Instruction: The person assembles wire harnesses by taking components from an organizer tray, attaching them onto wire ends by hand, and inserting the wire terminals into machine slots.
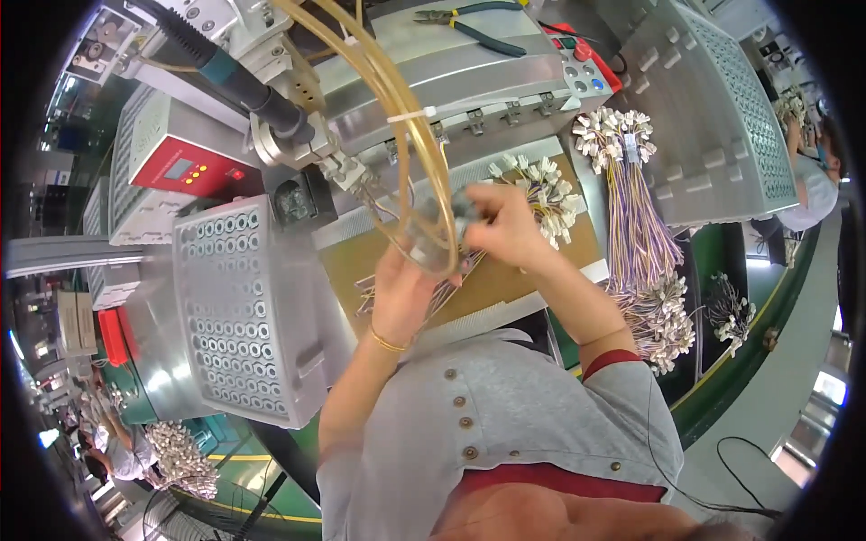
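Note:
Over a brown cardboard sheet [347,266], my two hands meet near the middle. My right hand [512,225] is closed, its fingers pinching a small dark grey part [463,209] that is blurred. My left hand [401,287] is closed beside it, partly covered by amber hoses [417,117]; what it grips is blurred and cannot be told. Thin purple and white wires [442,298] lie below the hands. A bunch of white connectors [546,194] rests on the cardboard just beyond my right hand.
A tray of round metal parts [230,316] stands at left, near a red-fronted control box [194,167]. Cutting pliers [487,32] lie atop the machine, beside a red button panel [585,63]. Wire bundles [636,225] and another tray [713,117] are at right.

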Demonstrator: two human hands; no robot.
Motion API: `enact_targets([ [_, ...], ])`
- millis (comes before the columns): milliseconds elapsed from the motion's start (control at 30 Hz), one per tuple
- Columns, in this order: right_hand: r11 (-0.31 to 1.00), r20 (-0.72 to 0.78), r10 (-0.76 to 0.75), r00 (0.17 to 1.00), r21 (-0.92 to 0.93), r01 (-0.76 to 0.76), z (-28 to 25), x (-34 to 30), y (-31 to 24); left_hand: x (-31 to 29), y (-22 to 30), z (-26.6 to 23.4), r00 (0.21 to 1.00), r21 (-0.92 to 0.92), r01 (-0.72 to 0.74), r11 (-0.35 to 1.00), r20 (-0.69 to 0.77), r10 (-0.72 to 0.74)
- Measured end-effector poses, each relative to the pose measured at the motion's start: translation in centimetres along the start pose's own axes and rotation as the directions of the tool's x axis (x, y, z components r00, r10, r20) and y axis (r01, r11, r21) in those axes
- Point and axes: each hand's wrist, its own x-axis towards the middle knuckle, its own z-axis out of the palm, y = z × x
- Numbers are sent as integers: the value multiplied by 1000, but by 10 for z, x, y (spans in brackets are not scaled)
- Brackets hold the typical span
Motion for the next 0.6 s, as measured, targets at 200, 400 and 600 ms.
enact_targets([
  [200, 960, -655, 168, 737, 279, 29, -30, 24, 24, -5, -29, -71, 874, 806, -294, -513, 444, 196],
  [400, 962, -655, 95, 750, 253, 99, -27, 34, 41, -8, -20, -67, 896, 935, -268, -234, 331, 297],
  [600, 926, -699, 251, 669, 376, 46, -5, 45, 26, -20, 13, -58, 958, 905, -200, -376, 261, 119],
])
